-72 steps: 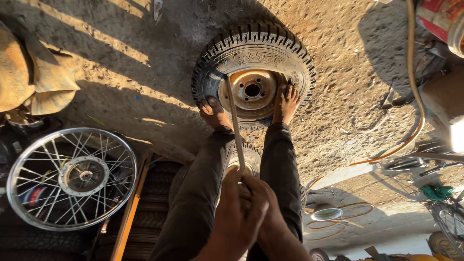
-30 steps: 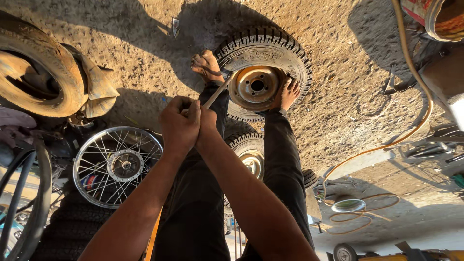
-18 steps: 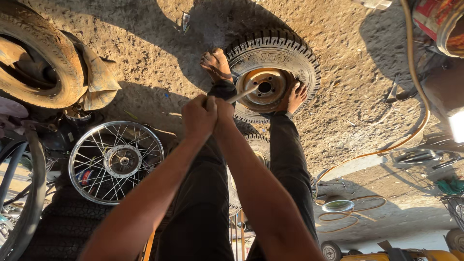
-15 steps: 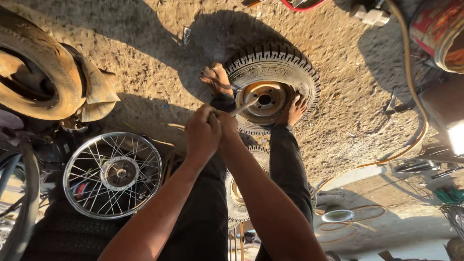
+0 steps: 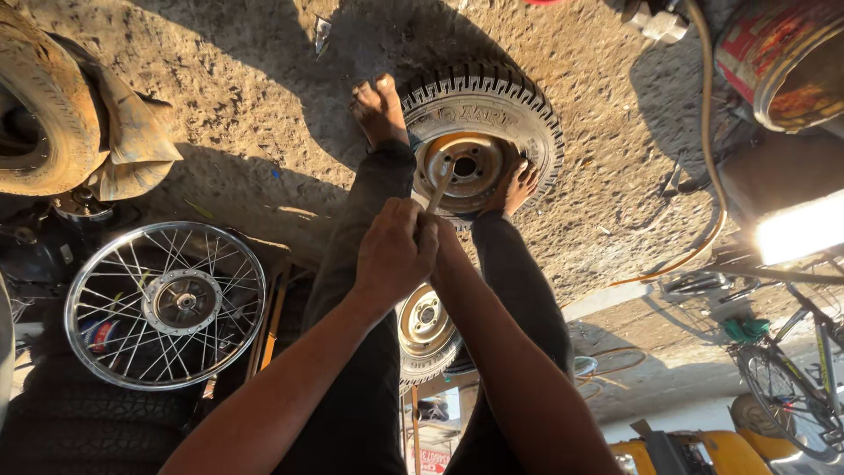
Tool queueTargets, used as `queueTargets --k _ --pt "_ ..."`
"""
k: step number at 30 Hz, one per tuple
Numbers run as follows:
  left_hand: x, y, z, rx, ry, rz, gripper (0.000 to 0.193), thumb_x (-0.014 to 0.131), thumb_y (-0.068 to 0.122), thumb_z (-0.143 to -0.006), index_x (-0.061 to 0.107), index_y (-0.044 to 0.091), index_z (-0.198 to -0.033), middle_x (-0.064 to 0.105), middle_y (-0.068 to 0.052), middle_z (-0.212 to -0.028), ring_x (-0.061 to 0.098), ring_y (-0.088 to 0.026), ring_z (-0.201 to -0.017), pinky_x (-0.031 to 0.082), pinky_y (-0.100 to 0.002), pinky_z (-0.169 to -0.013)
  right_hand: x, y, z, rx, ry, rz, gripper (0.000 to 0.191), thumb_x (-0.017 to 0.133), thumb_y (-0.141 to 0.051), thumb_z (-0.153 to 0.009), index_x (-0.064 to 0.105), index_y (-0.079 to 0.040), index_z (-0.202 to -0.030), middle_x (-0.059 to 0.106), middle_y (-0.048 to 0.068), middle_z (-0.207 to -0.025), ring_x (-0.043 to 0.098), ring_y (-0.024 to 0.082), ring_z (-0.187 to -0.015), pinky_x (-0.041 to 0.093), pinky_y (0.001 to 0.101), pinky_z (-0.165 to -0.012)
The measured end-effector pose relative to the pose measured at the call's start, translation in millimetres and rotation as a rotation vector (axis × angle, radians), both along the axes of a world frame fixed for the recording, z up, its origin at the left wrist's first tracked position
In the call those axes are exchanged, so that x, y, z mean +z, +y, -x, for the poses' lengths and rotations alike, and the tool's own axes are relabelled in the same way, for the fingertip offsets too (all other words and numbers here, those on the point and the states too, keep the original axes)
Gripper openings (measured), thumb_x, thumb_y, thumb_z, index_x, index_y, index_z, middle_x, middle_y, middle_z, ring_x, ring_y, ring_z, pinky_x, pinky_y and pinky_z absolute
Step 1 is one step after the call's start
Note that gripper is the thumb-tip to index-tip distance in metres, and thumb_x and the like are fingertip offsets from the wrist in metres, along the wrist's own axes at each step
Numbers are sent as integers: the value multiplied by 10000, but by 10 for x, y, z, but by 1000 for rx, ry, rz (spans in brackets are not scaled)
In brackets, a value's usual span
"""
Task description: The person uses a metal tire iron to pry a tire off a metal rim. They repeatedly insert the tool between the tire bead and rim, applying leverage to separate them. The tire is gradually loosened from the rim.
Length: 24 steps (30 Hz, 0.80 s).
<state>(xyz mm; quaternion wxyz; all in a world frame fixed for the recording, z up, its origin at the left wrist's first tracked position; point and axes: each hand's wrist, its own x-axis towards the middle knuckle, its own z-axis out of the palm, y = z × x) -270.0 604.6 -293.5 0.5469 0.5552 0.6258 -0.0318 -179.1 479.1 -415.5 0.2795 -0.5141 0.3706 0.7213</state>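
Small tyre (image 5: 492, 101) on its orange steel rim (image 5: 466, 167) is laid flat on the dirt and pinned by both bare feet, left foot (image 5: 378, 110) on the tread edge, right foot (image 5: 519, 185) at the rim. The tyre lever (image 5: 437, 189) is clamped in both fists, left hand (image 5: 394, 251) wrapped over the right hand (image 5: 440, 242), tip set at the bead. Lever is best kept low with the tip hooked under the bead, and the spoked wheel (image 5: 167, 303) left clear

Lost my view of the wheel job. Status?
Left hand and right hand clasped on metal bar. Bar tip at small tyre's rim. Both bare feet on tyre.
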Motion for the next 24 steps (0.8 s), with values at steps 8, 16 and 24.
queueTargets --k 8,16,24 --pt "58 -428 -305 37 -18 -127 302 601 243 -917 592 -30 -1047 570 -199 -998 618 -364 -932 516 -480 -787 158 -297 -375 192 -4 -99 203 554 -183 -989 651 -5 -1002 666 78 -889 670 163 -769 564 291 -658" --pt "110 -503 -587 -82 14 -120 398 632 275 -888 600 -58 -1105 557 -198 -983 612 -349 -922 518 -479 -789 226 -261 -605 331 -54 -373 152 634 -162 -952 653 -17 -991 667 61 -912 671 154 -816 568 291 -711" --pt "206 -803 -729 -59 15 -162 428 644 234 -890 590 -78 -1177 569 -191 -1013 623 -343 -938 535 -461 -826 306 -199 -746 1419 -308 -1048 180 694 -221 -921 660 -53 -974 681 62 -908 685 203 -846 561 329 -712"
